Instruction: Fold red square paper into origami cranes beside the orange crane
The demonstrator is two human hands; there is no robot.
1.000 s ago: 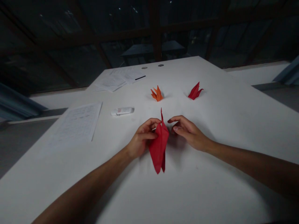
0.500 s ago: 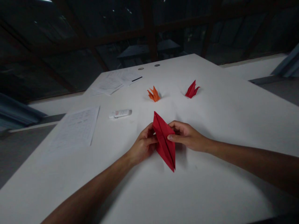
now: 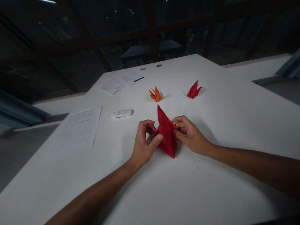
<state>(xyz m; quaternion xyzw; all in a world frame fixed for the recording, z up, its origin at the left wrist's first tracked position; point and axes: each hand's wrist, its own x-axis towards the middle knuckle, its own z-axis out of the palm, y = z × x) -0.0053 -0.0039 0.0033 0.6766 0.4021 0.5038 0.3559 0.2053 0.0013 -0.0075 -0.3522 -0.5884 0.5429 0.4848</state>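
A red folded origami paper (image 3: 167,136), pointed at top and bottom, stands tilted between my hands just above or on the white table. My right hand (image 3: 188,136) pinches its right edge, thumb in front and fingers curled behind. At the left edge, my left hand (image 3: 145,143) has its thumb against the lower front face. The left index finger is bent in an arch away from the thumb, and the other left fingertips are partly hidden behind the paper. Beyond stand an orange paper crane (image 3: 156,94) and a smaller red paper crane (image 3: 194,90).
On the white table (image 3: 229,125), a white labelled tube-like item (image 3: 122,113) lies left of the hands. Written sheets (image 3: 79,126) lie at the left, with more papers (image 3: 113,82) and a black pen (image 3: 139,79) farther back. Two round discs (image 3: 159,65) sit near the far edge.
The red paper's upper part has folded or turned, and its lower tip has risen. My left hand has shifted its grip, its thumb now on the front face. The right hand stays at the right edge.
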